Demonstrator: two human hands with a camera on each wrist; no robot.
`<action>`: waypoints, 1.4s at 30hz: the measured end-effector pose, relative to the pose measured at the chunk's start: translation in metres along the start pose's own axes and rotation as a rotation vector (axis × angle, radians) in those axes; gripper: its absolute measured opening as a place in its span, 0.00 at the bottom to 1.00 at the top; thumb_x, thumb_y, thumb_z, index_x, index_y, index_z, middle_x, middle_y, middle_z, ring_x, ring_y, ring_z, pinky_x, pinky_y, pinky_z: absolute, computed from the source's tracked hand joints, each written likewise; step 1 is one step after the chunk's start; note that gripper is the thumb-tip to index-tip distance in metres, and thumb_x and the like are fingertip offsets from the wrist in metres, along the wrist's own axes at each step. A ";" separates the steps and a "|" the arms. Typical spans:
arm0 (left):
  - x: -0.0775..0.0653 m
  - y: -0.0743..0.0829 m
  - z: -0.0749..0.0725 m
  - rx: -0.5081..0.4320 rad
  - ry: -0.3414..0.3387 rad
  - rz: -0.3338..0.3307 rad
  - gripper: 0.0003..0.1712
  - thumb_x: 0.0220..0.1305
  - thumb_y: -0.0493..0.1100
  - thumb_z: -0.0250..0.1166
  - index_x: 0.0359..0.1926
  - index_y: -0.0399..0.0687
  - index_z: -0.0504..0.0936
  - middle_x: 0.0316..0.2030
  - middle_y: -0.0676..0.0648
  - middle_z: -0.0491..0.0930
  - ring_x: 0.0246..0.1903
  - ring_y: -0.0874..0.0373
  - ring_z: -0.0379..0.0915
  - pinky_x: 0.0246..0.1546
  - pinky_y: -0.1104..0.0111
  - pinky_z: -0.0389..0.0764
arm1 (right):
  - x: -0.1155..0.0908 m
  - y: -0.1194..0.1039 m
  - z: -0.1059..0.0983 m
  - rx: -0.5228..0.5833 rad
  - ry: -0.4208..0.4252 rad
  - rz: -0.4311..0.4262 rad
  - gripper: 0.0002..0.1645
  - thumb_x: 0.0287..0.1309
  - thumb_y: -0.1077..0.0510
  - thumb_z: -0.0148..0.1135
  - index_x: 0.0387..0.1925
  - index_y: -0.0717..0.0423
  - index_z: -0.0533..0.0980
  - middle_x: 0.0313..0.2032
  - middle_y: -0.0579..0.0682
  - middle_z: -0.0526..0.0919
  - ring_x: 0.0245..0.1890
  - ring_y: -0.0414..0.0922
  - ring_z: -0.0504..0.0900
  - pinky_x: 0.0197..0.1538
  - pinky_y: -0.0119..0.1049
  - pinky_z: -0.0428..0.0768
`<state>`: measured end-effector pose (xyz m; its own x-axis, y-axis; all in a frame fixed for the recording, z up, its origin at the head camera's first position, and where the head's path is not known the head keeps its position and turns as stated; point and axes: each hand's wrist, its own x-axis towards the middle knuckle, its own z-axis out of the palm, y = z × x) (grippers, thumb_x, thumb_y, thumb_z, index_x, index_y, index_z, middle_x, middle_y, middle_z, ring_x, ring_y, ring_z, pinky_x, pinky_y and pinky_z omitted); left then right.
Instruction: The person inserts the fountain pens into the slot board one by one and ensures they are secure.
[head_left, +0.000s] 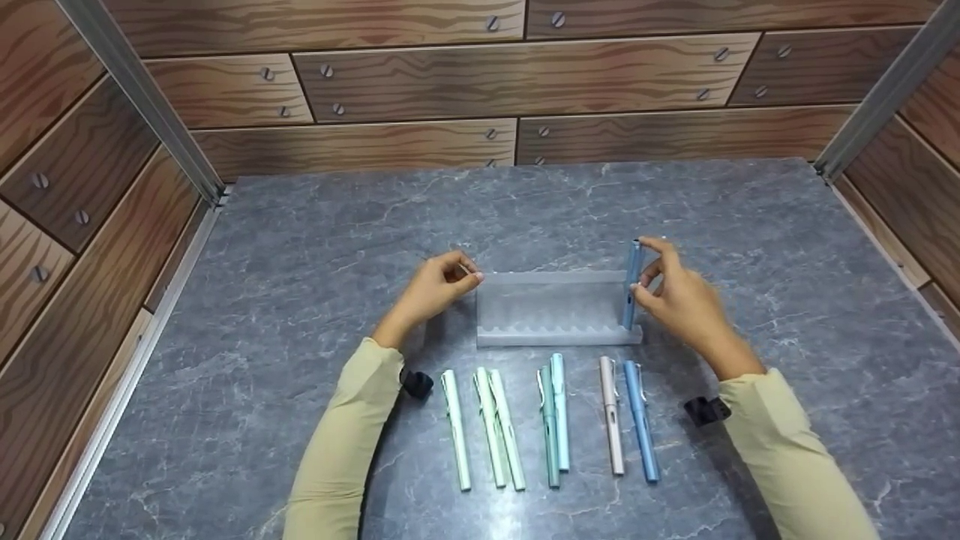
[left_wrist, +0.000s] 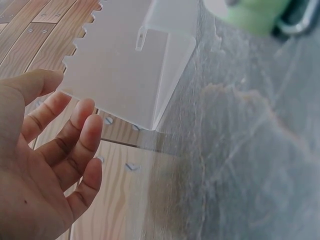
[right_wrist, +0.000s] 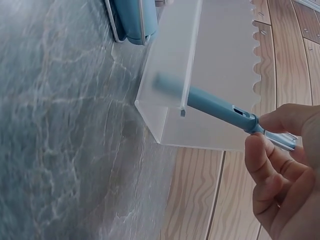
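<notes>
A frosted clear pen rack (head_left: 551, 304) with a notched back edge stands on the table. At its left upper corner, my left hand (head_left: 442, 285) pinches the edge between thumb and index finger, the other fingers loosely bent (left_wrist: 55, 155). My right hand (head_left: 682, 300) pinches a blue fountain pen (head_left: 632, 285) near its cap. That pen stands nearly upright at the rack's right end; in the right wrist view its lower end (right_wrist: 167, 84) is behind the rack's translucent front lip (right_wrist: 172, 55).
In front of the rack lie several pens: light green ones (head_left: 456, 431) at left, a teal pen (head_left: 550, 427) beside an aqua one (head_left: 559, 412), then a greyish-pink pen (head_left: 611, 416) and a blue pen (head_left: 641, 420). Wood-patterned walls (head_left: 420, 82) surround the marbled table (head_left: 337, 225).
</notes>
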<state>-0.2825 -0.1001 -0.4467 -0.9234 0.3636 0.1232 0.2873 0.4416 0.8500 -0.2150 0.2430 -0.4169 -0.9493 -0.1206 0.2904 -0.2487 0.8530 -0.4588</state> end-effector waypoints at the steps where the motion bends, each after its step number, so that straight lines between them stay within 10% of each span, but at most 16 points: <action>1: 0.000 0.000 0.000 0.000 -0.002 0.000 0.09 0.64 0.45 0.65 0.38 0.44 0.81 0.25 0.51 0.79 0.23 0.63 0.67 0.26 0.72 0.68 | 0.000 0.000 0.000 -0.002 -0.004 0.004 0.37 0.59 0.61 0.61 0.67 0.55 0.57 0.33 0.53 0.81 0.21 0.43 0.76 0.22 0.35 0.67; 26: -0.001 0.002 -0.001 -0.004 -0.011 -0.007 0.09 0.64 0.45 0.65 0.38 0.44 0.80 0.25 0.51 0.78 0.23 0.64 0.67 0.25 0.72 0.68 | -0.005 0.002 -0.013 0.013 -0.019 -0.034 0.42 0.58 0.59 0.66 0.70 0.55 0.56 0.36 0.53 0.81 0.22 0.41 0.76 0.24 0.34 0.70; 42: 0.000 0.000 0.000 -0.016 -0.017 -0.006 0.09 0.64 0.44 0.64 0.38 0.42 0.79 0.25 0.51 0.78 0.23 0.64 0.67 0.25 0.73 0.68 | -0.036 0.004 -0.026 0.067 -0.292 -0.008 0.45 0.58 0.47 0.66 0.71 0.53 0.56 0.45 0.55 0.79 0.31 0.43 0.80 0.28 0.35 0.75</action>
<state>-0.2829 -0.1000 -0.4467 -0.9207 0.3744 0.1096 0.2774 0.4306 0.8588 -0.1771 0.2640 -0.4070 -0.9600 -0.2764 0.0451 -0.2594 0.8172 -0.5146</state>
